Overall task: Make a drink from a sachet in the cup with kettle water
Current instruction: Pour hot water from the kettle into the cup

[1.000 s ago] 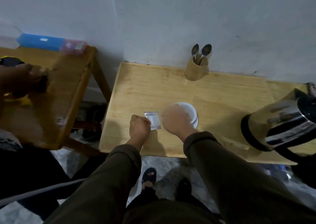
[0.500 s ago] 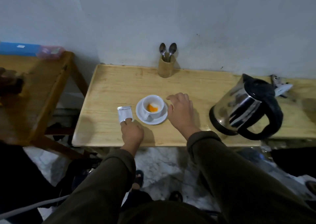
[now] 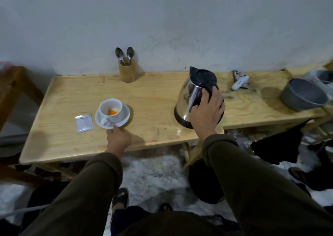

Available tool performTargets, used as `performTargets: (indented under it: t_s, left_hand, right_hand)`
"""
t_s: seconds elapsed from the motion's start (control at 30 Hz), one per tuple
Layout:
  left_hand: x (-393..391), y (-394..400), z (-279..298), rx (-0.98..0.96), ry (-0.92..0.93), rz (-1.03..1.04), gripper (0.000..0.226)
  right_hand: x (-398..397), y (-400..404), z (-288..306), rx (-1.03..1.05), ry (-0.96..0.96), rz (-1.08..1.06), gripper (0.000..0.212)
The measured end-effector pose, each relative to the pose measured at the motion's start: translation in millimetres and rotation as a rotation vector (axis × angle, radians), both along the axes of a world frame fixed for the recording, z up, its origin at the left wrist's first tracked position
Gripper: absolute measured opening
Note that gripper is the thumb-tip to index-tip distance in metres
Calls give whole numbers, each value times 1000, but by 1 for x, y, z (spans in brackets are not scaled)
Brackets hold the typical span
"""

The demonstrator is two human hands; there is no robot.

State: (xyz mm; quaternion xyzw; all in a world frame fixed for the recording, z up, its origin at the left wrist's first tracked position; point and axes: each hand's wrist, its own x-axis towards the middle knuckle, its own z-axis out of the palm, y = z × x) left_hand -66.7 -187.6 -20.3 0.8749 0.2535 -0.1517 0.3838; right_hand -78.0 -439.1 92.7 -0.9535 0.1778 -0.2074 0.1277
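Fingers of the right hand (image 3: 205,112) now grip the kettle (image 3: 193,98) handle.

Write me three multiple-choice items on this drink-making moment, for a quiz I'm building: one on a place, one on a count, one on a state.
1. Where does the sachet lie?
A. left of the saucer
B. inside the cup
C. behind the kettle

2. How many spoons stand in the wooden holder?
A. one
B. two
C. four

3. What is the right hand doing?
A. gripping the kettle handle
B. resting flat on the table
C. holding a spoon

Answers: 1 A, it lies flat on the table beside the saucer. 2 B, two bowls stick up. 3 A, its fingers wrap the black handle of the kettle.
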Motion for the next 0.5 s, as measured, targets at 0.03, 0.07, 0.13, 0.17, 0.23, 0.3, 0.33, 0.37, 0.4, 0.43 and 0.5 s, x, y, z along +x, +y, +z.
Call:
performTargets:
  t_s: [0.03,0.07,0.13,0.17,0.23,0.3,0.33,0.37,0.4,0.43,0.5]
  left_hand:
    - [0,0,0,4,0,-11,63]
    - [1,0,-1,8,-6,-17,61]
    - [1,0,-3,27,-15,-25,58]
    - [1,0,-3,37,-17,-30,57]
    - [2,0,-2,36,-11,-34,58]
    - [2,0,-2,14,-4,-24,62]
    - [2,0,-2,5,-4,-16,63]
    - [2,-1,-2,0,-4,-12,63]
    - [2,-1,-1,-2,-9,-9,63]
    - [1,0,0,1,-18,-6,61]
    - [1,3,1,15,-35,5,57]
  right_hand:
    - [0,-6,0,18,2,-13,52]
    - [-1,-11,0,36,-7,-15,56]
    - [2,-17,1,124,-32,-27,60]
    - [3,-19,2,192,-44,-42,62]
    - [6,-25,6,393,-53,-94,61]
    - [9,-32,16,667,-34,-196,49]
    - [10,-35,21,788,-17,-251,41]
    - [11,-38,25,874,6,-293,34]
    - [12,-41,28,928,23,-318,32]
    - [14,-41,29,967,25,-328,32]
    - [16,-37,30,1012,5,-326,33]
